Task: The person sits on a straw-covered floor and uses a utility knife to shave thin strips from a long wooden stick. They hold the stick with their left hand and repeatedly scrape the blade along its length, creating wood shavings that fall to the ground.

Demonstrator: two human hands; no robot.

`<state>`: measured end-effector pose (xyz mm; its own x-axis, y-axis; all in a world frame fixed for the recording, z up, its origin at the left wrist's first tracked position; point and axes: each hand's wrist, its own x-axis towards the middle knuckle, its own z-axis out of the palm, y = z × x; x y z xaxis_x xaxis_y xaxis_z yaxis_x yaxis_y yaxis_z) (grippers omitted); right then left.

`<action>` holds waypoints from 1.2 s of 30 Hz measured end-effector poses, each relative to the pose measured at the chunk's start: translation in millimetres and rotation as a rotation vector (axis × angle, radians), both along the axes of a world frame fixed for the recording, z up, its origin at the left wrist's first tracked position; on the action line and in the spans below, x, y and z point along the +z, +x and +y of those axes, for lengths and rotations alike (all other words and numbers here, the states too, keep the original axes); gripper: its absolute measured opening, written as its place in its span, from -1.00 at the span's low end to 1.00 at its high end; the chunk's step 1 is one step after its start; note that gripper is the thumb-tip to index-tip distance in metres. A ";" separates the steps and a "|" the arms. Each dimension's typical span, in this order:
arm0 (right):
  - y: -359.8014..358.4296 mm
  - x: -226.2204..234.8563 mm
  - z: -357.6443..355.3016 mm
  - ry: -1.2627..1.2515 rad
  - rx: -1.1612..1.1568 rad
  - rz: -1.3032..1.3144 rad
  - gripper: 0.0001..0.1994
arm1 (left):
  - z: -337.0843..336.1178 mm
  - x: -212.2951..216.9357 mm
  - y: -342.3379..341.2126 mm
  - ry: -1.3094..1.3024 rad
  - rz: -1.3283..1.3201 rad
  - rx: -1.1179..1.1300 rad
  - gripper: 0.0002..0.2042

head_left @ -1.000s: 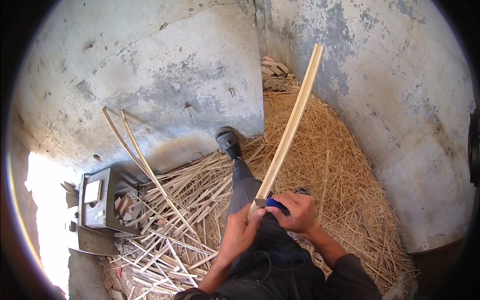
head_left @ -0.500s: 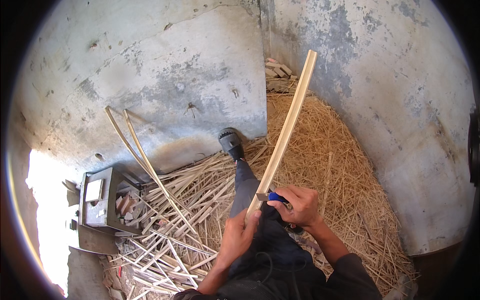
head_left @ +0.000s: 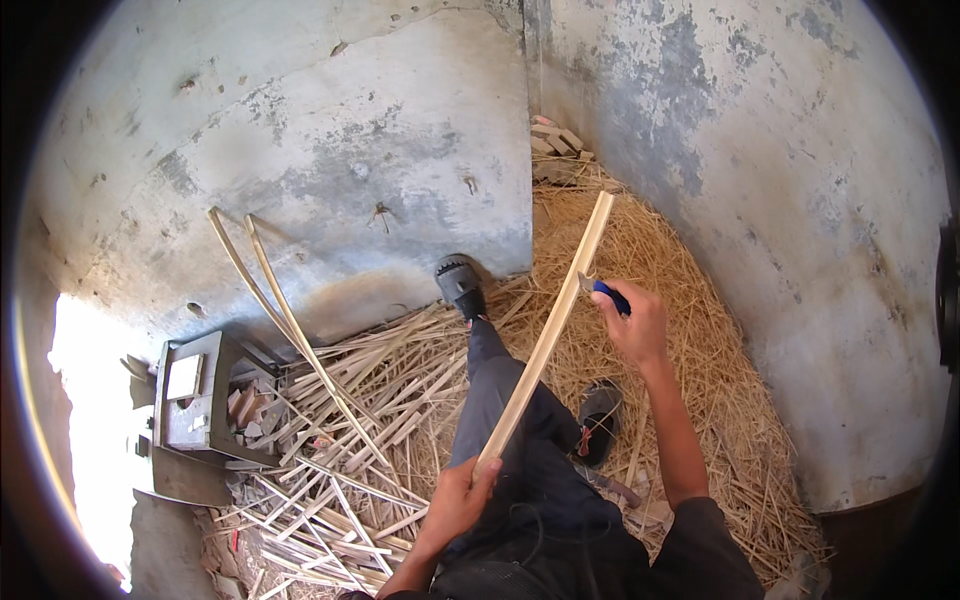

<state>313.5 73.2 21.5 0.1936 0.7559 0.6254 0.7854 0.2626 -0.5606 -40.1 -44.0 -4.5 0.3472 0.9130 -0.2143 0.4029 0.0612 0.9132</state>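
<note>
Left hand [head_left: 462, 503] clasps the near end of the strip [head_left: 545, 345], over the leg [head_left: 485, 395]; right hand [head_left: 638, 325] curls round a knife [head_left: 611, 297] near the strip's far end, which, unsupported, could flex and make the blade [head_left: 586, 283] skid

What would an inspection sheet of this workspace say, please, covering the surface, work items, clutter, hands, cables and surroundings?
Surface: covered with straw-like litter.
Work items: a long pale strip, held slanting; a blue-handled knife with its blade at the strip's upper part, contact uncertain.
Clutter: loose slats lying crisscross; a grey box with broken pieces in it.
Hands: left hand grips the strip's lower end; right hand holds the knife.
Cables: nothing seen.
Surroundings: flaking walls; blocks piled in the corner.
</note>
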 end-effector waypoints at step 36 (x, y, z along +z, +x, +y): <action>174.3 -92.2 42.3 -0.937 -0.282 -0.068 -0.33 | 31.8 -14.1 -11.2 -0.106 -0.215 0.038 -0.62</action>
